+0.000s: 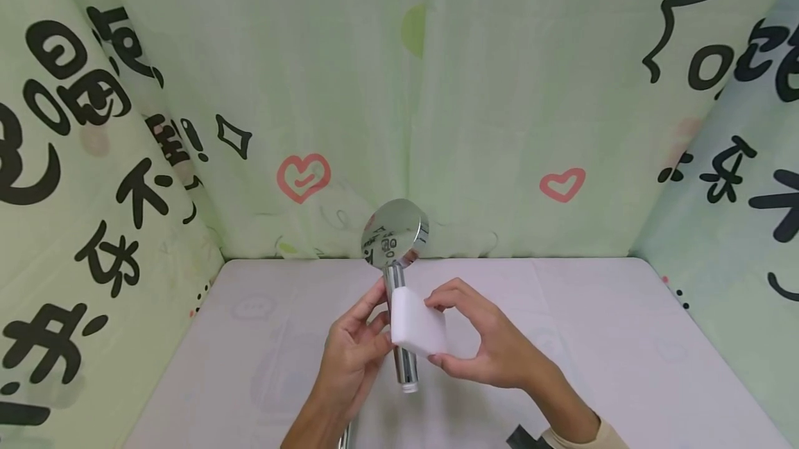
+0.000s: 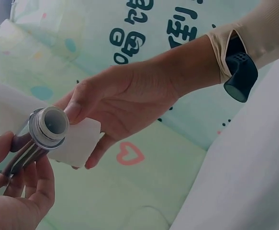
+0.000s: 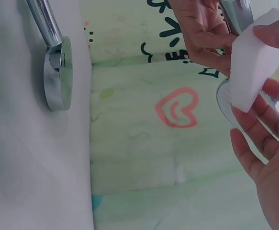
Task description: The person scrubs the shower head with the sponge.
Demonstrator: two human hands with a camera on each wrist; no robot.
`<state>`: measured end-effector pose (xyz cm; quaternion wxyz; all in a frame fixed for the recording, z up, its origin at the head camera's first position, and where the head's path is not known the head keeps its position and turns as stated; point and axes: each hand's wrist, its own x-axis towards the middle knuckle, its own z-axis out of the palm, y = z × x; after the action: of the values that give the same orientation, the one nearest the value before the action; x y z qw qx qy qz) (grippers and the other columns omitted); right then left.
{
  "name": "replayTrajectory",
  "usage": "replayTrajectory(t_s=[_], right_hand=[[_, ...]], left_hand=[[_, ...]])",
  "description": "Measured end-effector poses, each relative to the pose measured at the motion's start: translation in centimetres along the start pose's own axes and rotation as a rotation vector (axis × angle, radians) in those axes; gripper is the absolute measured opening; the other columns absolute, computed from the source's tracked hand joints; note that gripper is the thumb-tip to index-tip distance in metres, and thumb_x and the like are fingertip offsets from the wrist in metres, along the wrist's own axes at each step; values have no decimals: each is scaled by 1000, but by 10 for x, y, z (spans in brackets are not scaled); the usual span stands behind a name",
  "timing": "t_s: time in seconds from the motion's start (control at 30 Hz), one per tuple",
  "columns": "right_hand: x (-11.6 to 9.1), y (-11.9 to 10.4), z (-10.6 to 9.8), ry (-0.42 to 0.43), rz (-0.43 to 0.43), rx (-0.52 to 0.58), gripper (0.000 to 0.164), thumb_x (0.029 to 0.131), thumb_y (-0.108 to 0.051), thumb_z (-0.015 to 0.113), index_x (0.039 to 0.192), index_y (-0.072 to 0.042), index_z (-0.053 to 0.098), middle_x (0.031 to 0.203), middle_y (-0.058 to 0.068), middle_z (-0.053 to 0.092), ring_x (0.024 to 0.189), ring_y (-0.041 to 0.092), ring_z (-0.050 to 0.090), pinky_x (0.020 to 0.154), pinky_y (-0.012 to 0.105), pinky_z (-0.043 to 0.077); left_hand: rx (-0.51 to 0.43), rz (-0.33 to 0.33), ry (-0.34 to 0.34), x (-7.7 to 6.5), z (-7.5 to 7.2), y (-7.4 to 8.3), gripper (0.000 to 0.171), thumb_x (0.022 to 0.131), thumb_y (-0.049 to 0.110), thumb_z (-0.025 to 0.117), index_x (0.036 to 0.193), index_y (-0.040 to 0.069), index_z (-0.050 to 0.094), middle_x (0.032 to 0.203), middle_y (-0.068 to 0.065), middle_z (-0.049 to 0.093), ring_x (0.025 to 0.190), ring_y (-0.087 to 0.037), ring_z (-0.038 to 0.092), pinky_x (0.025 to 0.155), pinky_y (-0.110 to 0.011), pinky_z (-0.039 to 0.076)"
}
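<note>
A chrome hand shower (image 1: 395, 234) is held up in the middle of the head view, its round head at the top and handle pointing down. My left hand (image 1: 356, 348) grips the handle from the left. In the left wrist view the threaded end of the handle (image 2: 53, 123) faces the camera. My right hand (image 1: 493, 338) pinches a white sponge block (image 1: 417, 322) between thumb and fingers. The sponge overlaps the front of the handle and hides part of it. In the right wrist view the sponge (image 3: 256, 60) looks slightly bent under the thumb.
Another chrome hand shower (image 3: 59, 74) lies on the white table (image 1: 530, 310), its end showing at the bottom of the head view. Pale green curtains (image 1: 474, 123) with black characters and pink hearts stand around the table. A dark strap (image 2: 239, 67) circles the right wrist.
</note>
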<state>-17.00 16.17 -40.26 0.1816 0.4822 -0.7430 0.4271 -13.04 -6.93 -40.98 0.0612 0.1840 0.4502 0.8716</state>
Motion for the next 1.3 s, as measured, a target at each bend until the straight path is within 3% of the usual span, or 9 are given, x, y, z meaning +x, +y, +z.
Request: replayTrajectory(t_s=[0.57,0.77,1.03,1.3], right_hand=[[-4,-2,-1,-105,-28,62,67,68,-8,87,128,-11,57,121,2,58,109,16,57,90,27,53],[-5,-1,-3,-142,-74,81,65,73,-13,86,130,-10,56,122,1,57,110,16,56,90,28,53],[-4,-1,-3,-173,-138,121,61,77,-15,83,131,-8,56,122,3,57,110,15,56,88,32,53],[-3,-1,-3,-187,-166,135,59,79,-19,82,130,-7,56,121,3,58,109,15,57,89,31,53]], left_hand=[[2,-11,75,5,-2,4,69,93,-12,58,156,6,37,141,-11,42,112,-17,58,90,-22,54],[-16,2,69,6,-3,5,69,93,-14,57,156,4,36,141,-10,44,110,-16,58,86,-19,54],[-6,-30,142,6,-2,6,68,92,-12,62,154,8,41,141,-12,44,108,-18,55,84,-20,56],[-8,-26,159,6,-1,7,69,91,-13,61,153,6,40,143,-14,45,106,-17,56,83,-19,55]])
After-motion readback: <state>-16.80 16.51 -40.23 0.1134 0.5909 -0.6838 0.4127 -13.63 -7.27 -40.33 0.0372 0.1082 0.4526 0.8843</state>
